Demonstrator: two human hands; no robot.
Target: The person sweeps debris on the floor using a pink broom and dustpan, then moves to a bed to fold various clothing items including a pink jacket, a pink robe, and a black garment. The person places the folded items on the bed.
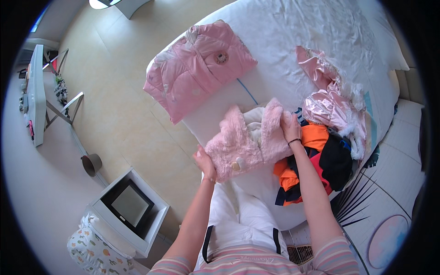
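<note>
A fluffy pink jacket (pixel 238 149), folded into a compact shape with white lining showing at its neck, is held between my two hands over the near edge of the bed. My left hand (pixel 205 164) grips its lower left side, the fingers partly hidden behind the fabric. At its upper right edge, my right hand (pixel 291 127) is closed on the plush. Beyond it lies a pink quilted puffer jacket (pixel 204 68), folded, with a round patch. To the right is a heap of orange, black and red clothes (pixel 316 160), close to my right forearm.
A shiny pink satin garment (pixel 327 101) with white fluffy trim lies beside the heap on the white bed sheet (pixel 279 46). Left of the bed stand a white cabinet (pixel 158 215), a cactus-print laundry bag (pixel 94 245), a grey bin (pixel 91 164) and a white table (pixel 39 98).
</note>
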